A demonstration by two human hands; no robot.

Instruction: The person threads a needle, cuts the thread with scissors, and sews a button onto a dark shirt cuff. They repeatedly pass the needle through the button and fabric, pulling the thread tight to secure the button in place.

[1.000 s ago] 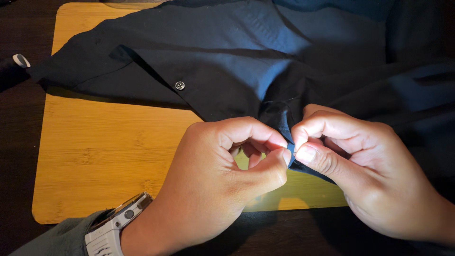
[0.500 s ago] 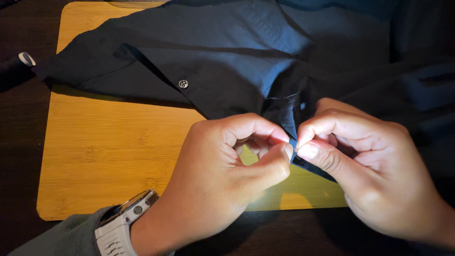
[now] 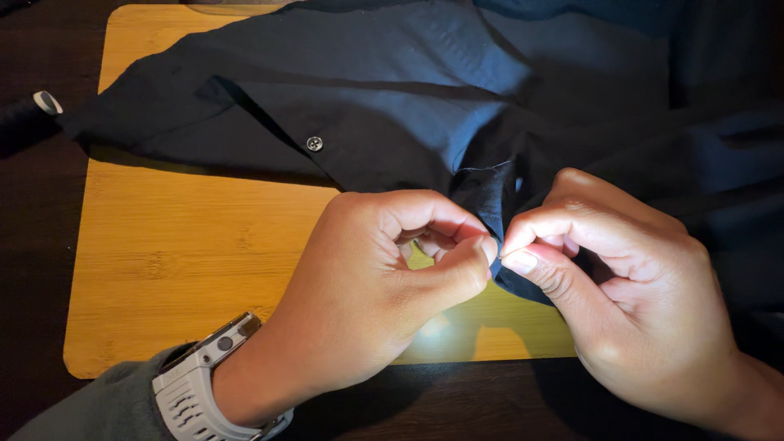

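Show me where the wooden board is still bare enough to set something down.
The wooden board is bare on its left half, between the dark shirt above and the left hand. The right side is crowded: both hands, the right hand included, pinch the shirt's edge there.

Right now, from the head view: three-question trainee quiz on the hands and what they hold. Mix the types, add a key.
1. True or false: the left hand and right hand both pinch the same fold of the dark navy cloth shirt.
2. What lies under the shirt? A) light bamboo board B) metal tray C) glass plate
3. Fill in: a small round pale ____ sits on the shirt, away from both hands.

Key: 1 true; 2 A; 3 button. A white wristwatch is on the left wrist.
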